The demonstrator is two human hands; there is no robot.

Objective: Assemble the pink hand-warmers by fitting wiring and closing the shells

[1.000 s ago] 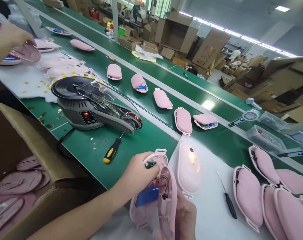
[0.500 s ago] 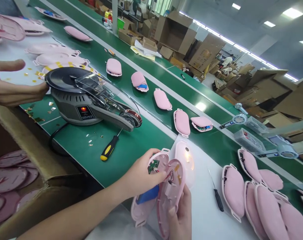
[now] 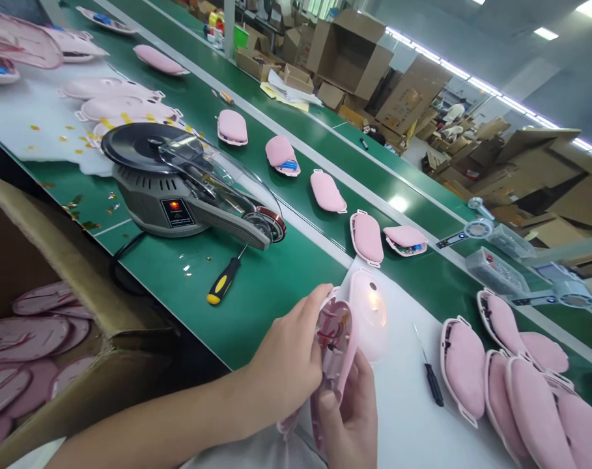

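My left hand (image 3: 288, 365) is wrapped round the back half of a pink oval plastic casing (image 3: 348, 342), hiding most of that half. The fingers of my right hand (image 3: 354, 417) grip its front half from below, with the thumb on the rim. Between the two halves a narrow gap shows wires and inner parts. Just behind the casing, a pale pink shell (image 3: 368, 335) with a glowing warm light lies on a white sheet (image 3: 398, 391). To the right of my right hand lies a thin black-handled screwdriver (image 3: 433, 384).
Several pink casings (image 3: 462, 371) are heaped at the right, and more (image 3: 366, 238) line the green belt. A grey tape dispenser (image 3: 163, 195) stands left, with a yellow-black screwdriver (image 3: 223, 281) before it. A cardboard box (image 3: 105, 378) of pink shells sits lower left.
My hands have brought the two casing halves closer together, so the circuit board and blue battery are now hidden. Another person's hand beside the tape dispenser has left the view.
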